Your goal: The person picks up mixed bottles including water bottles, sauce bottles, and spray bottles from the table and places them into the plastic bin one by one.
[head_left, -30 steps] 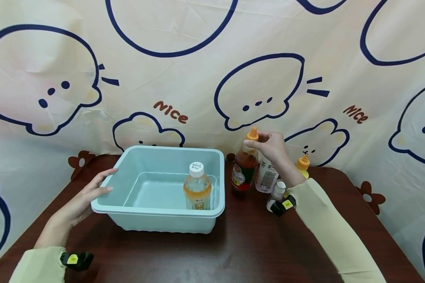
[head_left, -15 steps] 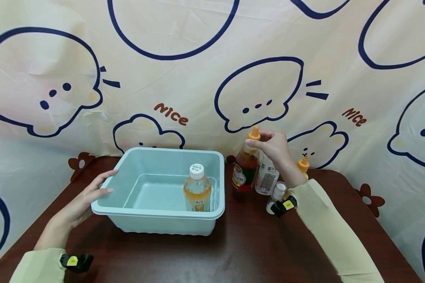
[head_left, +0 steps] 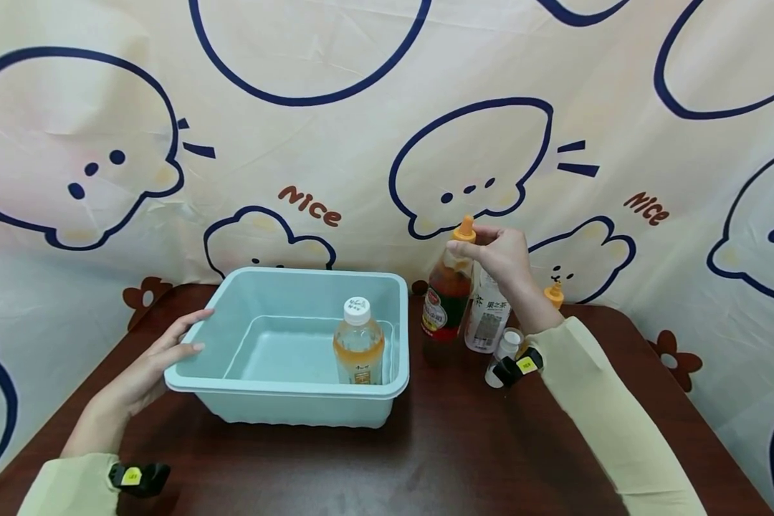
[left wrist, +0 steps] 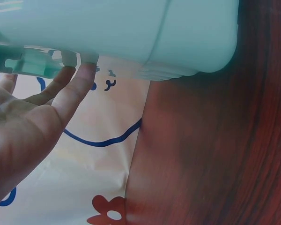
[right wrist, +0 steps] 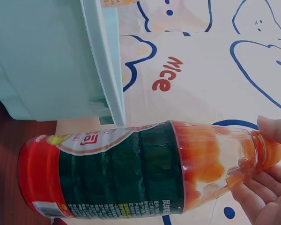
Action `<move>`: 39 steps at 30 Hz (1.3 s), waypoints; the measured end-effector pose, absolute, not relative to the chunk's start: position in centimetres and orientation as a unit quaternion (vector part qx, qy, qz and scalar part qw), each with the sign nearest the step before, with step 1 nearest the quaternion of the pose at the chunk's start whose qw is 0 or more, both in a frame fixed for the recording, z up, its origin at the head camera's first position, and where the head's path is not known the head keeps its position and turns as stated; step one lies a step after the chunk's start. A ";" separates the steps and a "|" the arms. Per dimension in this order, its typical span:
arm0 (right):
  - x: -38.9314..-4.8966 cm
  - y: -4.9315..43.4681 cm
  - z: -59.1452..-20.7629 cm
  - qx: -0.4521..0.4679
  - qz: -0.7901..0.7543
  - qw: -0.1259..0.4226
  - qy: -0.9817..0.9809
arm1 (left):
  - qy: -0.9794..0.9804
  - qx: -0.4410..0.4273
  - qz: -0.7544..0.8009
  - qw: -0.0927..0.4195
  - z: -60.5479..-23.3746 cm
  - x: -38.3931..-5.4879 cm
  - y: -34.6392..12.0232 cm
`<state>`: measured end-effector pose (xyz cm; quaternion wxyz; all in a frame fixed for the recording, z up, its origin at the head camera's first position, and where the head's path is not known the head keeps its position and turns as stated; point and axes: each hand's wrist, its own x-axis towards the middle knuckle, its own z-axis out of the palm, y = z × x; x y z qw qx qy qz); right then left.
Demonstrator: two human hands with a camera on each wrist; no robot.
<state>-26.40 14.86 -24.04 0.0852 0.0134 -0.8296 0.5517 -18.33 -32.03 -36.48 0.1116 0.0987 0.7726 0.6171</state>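
My right hand (head_left: 506,259) pinches the neck of a ketchup-like sauce bottle (head_left: 443,302), just below its orange nozzle cap. The bottle is held nearly upright, its base slightly above the table, right of a light-blue plastic bin (head_left: 284,405). In the right wrist view, the sauce bottle (right wrist: 122,171) shows red contents and a dark green label. My left hand (head_left: 145,369) touches the bin's left rim with extended fingers; in the left wrist view, straight fingers (left wrist: 77,91) lie against it. Inside the bin, at its right end, stands a white-capped drink bottle (head_left: 359,351) with amber liquid.
Behind my right hand and forearm stand a pale labelled bottle (head_left: 488,319), a small clear bottle with a white cap (head_left: 508,347) and a partly hidden yellow-capped bottle (head_left: 554,294). A cartoon-printed cloth (head_left: 355,158) hangs behind the dark wood table (head_left: 426,459).
My right hand has raised the sauce bottle slightly, lifting its base off the table. The left hand and the bin have stayed where they were.
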 end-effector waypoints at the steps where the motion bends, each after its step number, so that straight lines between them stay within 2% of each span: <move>1: -26.4 14.9 -23.9 0.011 0.551 0.085 -0.830 | 0.772 0.099 0.618 0.112 -36.5 -18.3 -32.0; 20: -26.2 14.4 -22.3 0.018 0.560 0.113 -0.821 | 0.772 0.101 0.617 0.113 -36.6 -18.4 -32.2; 39: -25.7 14.2 -20.2 0.029 0.551 0.110 -0.826 | 0.782 0.098 0.606 0.106 -36.5 -18.3 -32.2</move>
